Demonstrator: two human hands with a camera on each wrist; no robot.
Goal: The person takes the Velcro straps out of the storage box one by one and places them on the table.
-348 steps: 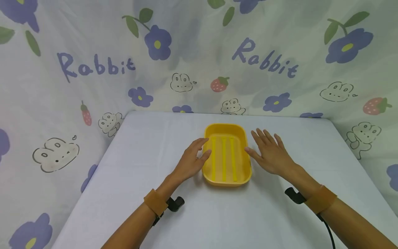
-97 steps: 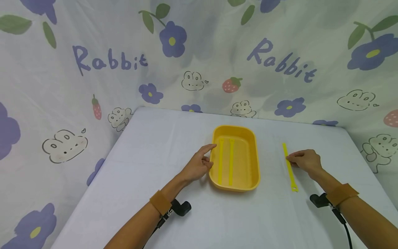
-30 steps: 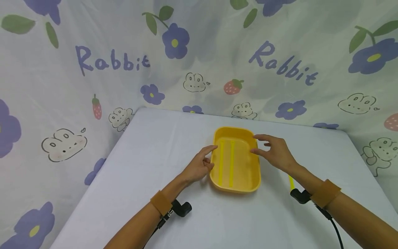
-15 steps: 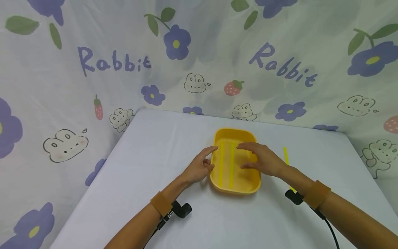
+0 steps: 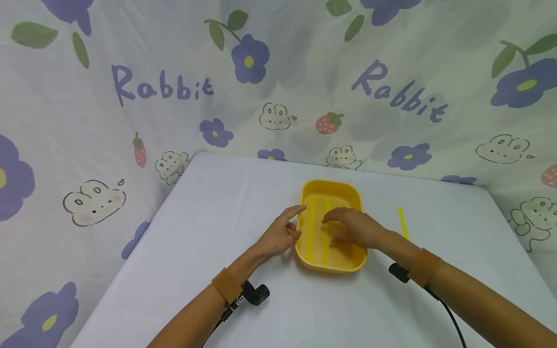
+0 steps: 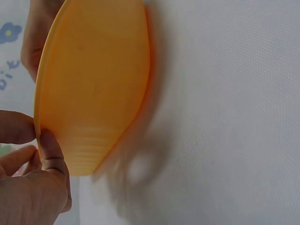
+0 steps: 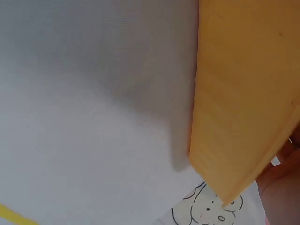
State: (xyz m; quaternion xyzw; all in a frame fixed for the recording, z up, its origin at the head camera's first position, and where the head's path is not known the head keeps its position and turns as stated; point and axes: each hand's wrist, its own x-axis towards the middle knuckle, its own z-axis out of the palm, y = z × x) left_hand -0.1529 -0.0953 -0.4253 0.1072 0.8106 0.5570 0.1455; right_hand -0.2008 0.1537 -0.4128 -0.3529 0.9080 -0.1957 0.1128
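A yellow rectangular tray point(image 5: 335, 182) sits near the middle of the table. Inside lie two flat yellow strips point(image 5: 311, 232), side by side and lengthwise. My left hand point(image 5: 278, 234) pinches the tray's left rim, thumb against the outer wall in the left wrist view. Over the right part of the tray, my right hand point(image 5: 359, 228) reaches in with thumb and fingers apart, fingertips close to the right-hand strip point(image 5: 326, 217). A third yellow strip point(image 5: 403, 222) lies on the table right of the tray, its near part hidden behind my right forearm.
White cloth covers the table point(image 5: 243, 193). A patterned curtain point(image 5: 287, 82) with flowers and rabbits hangs behind and at the sides. Each wrist wears a brown band with a small black camera point(image 5: 256, 293) and a cable.
Three strips lay in the tray at first; my right hand set one on the table at the right. It then came back left, over the tray. My left hand has taken the rim.
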